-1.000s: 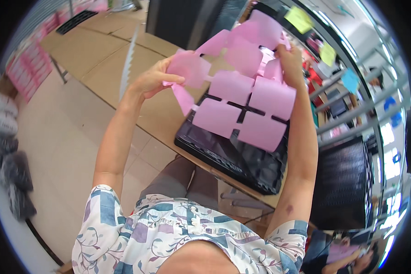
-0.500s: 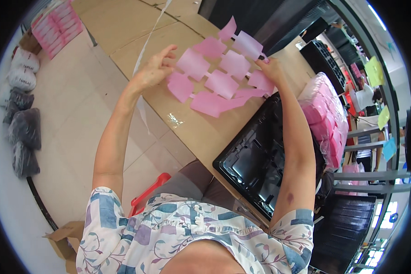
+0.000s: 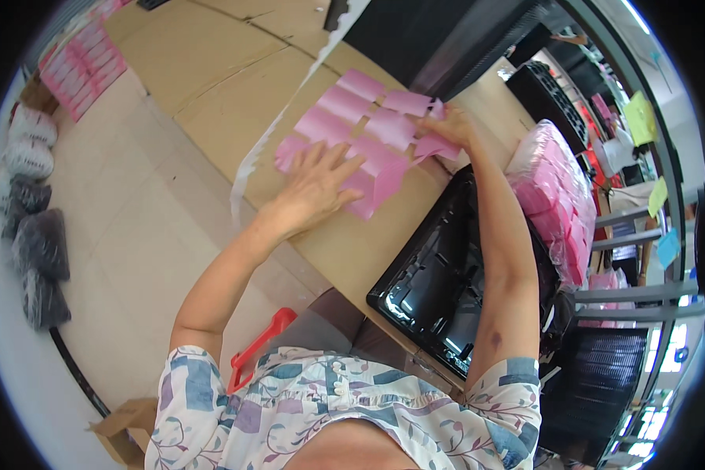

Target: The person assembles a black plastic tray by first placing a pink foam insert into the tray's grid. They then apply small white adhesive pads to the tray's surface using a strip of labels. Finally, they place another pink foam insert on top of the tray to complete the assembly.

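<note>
Lowered from mid-air, the pink sheet (image 3: 368, 137) now lies on the table (image 3: 211, 86). Left hand (image 3: 317, 188) presses flat on it, fingers spread; right hand (image 3: 446, 125), arm outstretched, seems to pinch its far edge.

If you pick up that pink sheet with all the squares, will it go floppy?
Probably floppy: the pink sheet looks thin, and one flap near its lower edge already curls up off the cardboard table. It seems light, since the left hand lies flat on it and the right hand touches one end. It might tear at the cuts.
</note>
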Motion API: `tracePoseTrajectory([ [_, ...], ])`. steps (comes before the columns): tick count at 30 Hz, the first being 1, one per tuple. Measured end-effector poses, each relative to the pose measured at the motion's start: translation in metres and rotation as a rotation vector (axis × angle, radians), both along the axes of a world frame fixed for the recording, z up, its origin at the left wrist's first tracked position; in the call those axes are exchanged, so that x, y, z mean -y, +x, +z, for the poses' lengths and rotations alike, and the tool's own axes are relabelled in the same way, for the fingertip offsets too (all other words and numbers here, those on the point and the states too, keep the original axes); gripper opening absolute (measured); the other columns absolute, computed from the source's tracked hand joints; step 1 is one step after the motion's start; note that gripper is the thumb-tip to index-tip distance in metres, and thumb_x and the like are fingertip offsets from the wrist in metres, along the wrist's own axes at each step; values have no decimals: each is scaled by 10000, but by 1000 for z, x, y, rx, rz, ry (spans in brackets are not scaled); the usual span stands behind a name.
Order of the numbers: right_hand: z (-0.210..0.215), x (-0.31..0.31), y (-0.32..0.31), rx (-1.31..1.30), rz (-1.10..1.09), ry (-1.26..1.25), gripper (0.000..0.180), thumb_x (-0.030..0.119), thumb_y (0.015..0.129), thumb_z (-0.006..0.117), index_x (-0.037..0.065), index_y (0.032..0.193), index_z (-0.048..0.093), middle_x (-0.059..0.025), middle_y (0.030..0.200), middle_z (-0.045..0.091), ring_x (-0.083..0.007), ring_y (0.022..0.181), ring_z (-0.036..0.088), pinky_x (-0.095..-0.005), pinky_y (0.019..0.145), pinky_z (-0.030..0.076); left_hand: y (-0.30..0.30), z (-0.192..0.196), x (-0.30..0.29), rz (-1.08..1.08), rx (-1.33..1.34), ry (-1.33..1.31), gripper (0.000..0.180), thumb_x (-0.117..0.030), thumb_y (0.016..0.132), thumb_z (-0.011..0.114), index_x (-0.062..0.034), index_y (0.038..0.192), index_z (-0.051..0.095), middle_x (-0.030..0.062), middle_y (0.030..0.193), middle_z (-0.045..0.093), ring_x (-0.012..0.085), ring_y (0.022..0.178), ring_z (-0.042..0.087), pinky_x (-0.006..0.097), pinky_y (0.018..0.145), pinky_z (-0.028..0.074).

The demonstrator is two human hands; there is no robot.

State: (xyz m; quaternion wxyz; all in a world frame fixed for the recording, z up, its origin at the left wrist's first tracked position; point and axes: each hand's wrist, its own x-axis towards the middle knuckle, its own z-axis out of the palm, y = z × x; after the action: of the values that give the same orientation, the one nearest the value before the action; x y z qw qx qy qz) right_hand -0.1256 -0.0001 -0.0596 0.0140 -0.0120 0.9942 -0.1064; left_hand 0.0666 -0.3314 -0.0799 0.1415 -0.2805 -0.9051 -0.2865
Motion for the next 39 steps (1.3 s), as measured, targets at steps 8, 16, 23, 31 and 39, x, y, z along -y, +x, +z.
tracePoseTrajectory([
  [8,71,6,50,-31,35,35,846,544,730,704,-46,1311,527,-272,1324,552,-365,1247,537,-429,1017,452,-3,1,6,26,40,-199,413,-317,871,655,-107,1225,629,152,1438,438,410,1294,372,545,1041,288],
  [16,59,103,107,56,353,291,678,452,783,709,-7,1251,533,-244,1230,597,-371,1180,575,-471,980,466,-3,-9,-21,-41,-68,-156,463,-307,874,654,-68,1264,586,212,1373,476,429,1329,368,559,1070,295],
  [23,18,89,84,170,297,275,1037,601,683,764,22,1443,361,-315,1343,505,-418,1256,516,-464,1036,432,-4,-26,-25,20,7,-191,588,-432,846,660,-136,1344,559,185,1431,453,410,1411,263,548,1123,237],
  [31,12,95,81,104,368,228,728,439,740,756,-1,1285,557,-242,1243,590,-389,1181,555,-439,1009,444,-5,-27,-18,36,19,-184,592,-406,845,670,-103,1339,549,194,1411,456,420,1394,272,589,1083,254],
  [39,-28,106,47,-99,537,98,525,261,835,689,-2,1269,550,-243,1274,560,-388,1185,540,-437,1010,446,-25,-10,2,220,119,-92,636,-455,877,634,-113,1394,490,229,1476,357,467,1403,235,661,1052,242],
])
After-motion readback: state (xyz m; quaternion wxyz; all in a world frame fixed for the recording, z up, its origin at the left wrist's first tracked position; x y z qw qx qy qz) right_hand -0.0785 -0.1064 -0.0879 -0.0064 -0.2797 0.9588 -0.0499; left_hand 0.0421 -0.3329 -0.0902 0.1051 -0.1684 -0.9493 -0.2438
